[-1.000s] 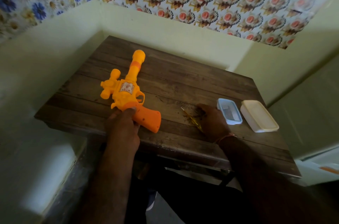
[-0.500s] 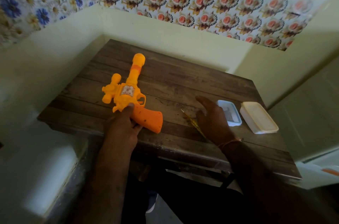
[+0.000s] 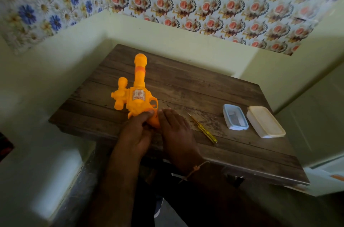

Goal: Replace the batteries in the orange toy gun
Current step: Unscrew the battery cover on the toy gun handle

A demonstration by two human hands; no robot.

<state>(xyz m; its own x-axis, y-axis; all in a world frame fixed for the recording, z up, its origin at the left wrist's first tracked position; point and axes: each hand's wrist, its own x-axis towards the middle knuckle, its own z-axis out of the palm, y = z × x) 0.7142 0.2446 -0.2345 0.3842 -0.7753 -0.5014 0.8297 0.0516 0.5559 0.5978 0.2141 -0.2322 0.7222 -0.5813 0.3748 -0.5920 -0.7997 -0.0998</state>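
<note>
The orange toy gun (image 3: 138, 94) lies on the wooden table (image 3: 204, 85), barrel pointing away from me. My left hand (image 3: 136, 134) is closed around its grip near the front edge. My right hand (image 3: 176, 130) lies flat, fingers together, over the grip's right side and hides most of it. A yellow-handled screwdriver (image 3: 203, 129) lies loose on the table just right of my right hand.
A small clear box with a blue rim (image 3: 235, 119) and a white lidded box (image 3: 265, 121) stand at the table's right side. Pale walls close in behind and to the left of the table. A pale cabinet stands at the right.
My right hand left the screwdriver and moved left onto the gun's grip. The left hand closed more tightly on the grip. The screwdriver now lies uncovered.
</note>
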